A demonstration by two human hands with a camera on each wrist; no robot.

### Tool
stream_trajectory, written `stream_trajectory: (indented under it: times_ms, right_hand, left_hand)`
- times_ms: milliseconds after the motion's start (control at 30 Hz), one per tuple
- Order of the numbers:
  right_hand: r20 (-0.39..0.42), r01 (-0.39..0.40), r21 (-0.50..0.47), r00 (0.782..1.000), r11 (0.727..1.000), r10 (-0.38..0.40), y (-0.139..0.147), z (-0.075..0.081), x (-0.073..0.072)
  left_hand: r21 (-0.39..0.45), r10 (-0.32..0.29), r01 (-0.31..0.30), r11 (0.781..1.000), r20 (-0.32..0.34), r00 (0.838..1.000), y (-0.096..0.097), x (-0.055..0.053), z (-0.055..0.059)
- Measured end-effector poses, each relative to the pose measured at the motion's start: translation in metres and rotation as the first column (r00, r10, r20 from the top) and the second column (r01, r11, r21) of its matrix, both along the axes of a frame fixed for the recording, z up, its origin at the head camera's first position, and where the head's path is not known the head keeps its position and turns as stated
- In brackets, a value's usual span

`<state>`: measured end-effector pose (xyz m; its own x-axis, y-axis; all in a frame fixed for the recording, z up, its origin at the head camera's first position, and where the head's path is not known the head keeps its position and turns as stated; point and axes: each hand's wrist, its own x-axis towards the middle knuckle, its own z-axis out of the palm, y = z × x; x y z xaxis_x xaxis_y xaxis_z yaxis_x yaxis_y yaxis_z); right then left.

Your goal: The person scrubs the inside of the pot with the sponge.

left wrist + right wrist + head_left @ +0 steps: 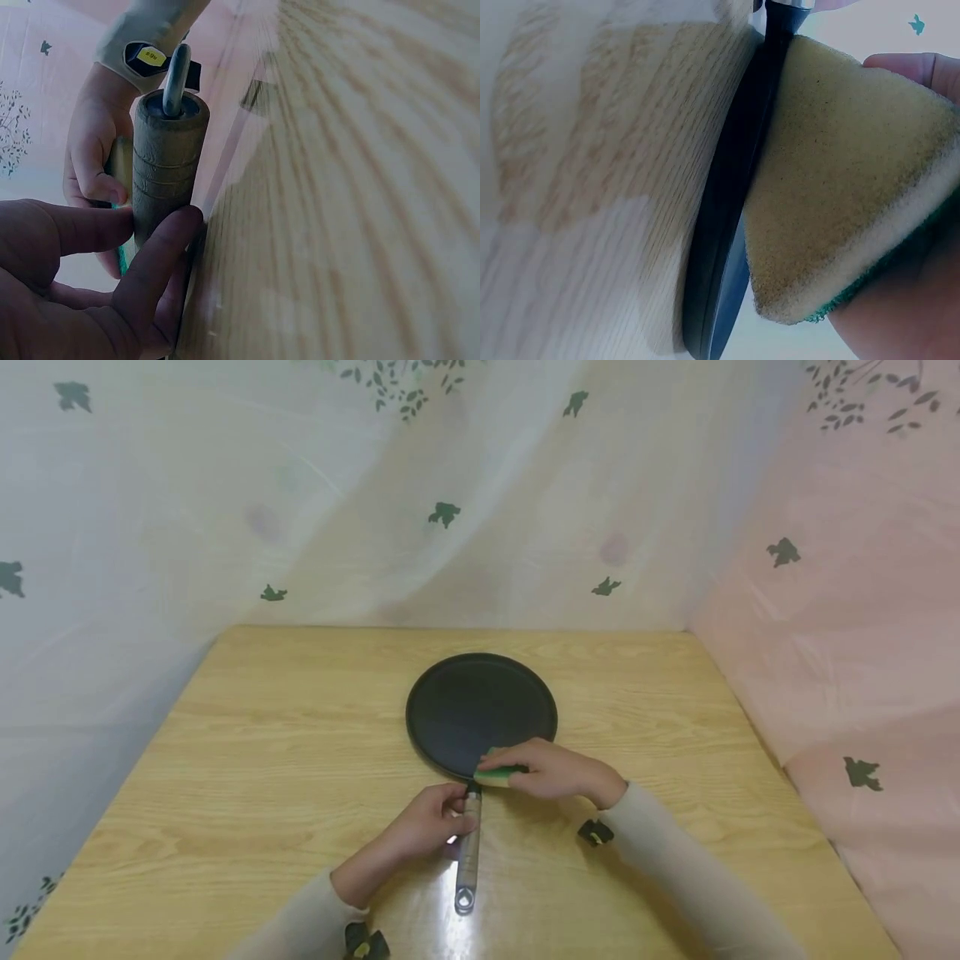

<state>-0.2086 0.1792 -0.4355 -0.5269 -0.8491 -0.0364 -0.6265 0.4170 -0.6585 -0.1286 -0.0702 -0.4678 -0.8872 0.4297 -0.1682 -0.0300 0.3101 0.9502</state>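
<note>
A round, flat black pan lies on the wooden table, its wood-look handle pointing toward me. Thumb and fingers of my left hand pinch that handle near the pan end; the left wrist view shows the handle end-on with its metal hanging loop. My right hand holds a sponge with a green scouring side at the pan's near rim, beside the handle joint. Close up in the right wrist view, the sponge's yellow foam touches the pan's dark rim. The palm side of the right hand is hidden in the head view.
The light wooden table extends to both sides of the pan. Hanging cloth with leaf and bird prints closes off the back and sides. A dark strap piece is on the right wrist, and another on the left.
</note>
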Motion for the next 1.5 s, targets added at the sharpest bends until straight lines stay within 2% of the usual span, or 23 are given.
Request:
stream_trajectory:
  times_ms: [400, 633, 833, 1067, 1333, 1500]
  right_hand:
    - [0.027, 0.013, -0.03, 1.0, 0.999, -0.012, -0.016, -0.003, -0.001]
    - [0.037, 0.01, -0.025, 0.999, 1.0, -0.009, -0.026, -0.011, -0.006]
    - [0.041, 0.0, -0.038, 0.999, 0.999, 0.001, -0.034, -0.01, -0.006]
    - [0.05, 0.019, -0.062, 0.999, 0.998, -0.016, -0.045, -0.011, -0.004]
    - [0.055, 0.032, -0.044, 0.998, 0.999, -0.029, -0.054, -0.012, -0.004]
    - [0.059, 0.033, -0.046, 0.998, 0.998, -0.031, -0.06, -0.015, -0.007]
  left_hand:
    - [0.004, 0.001, -0.001, 1.0, 0.002, 1.0, 0.0, 0.001, 0.001]
    - [0.047, -0.016, 0.015, 0.999, 0.029, 0.999, 0.0, 0.003, 0.002]
    - [0.034, -0.023, 0.023, 0.999, 0.004, 1.0, 0.0, 0.002, 0.002]
    - [0.076, -0.032, 0.03, 0.997, 0.034, 0.999, -0.001, 0.0, -0.002]
    - [0.055, -0.029, 0.03, 0.998, -0.014, 0.999, 0.0, 0.001, -0.002]
    - [0.058, -0.038, 0.039, 0.998, -0.013, 0.999, 0.0, 0.002, 0.0]
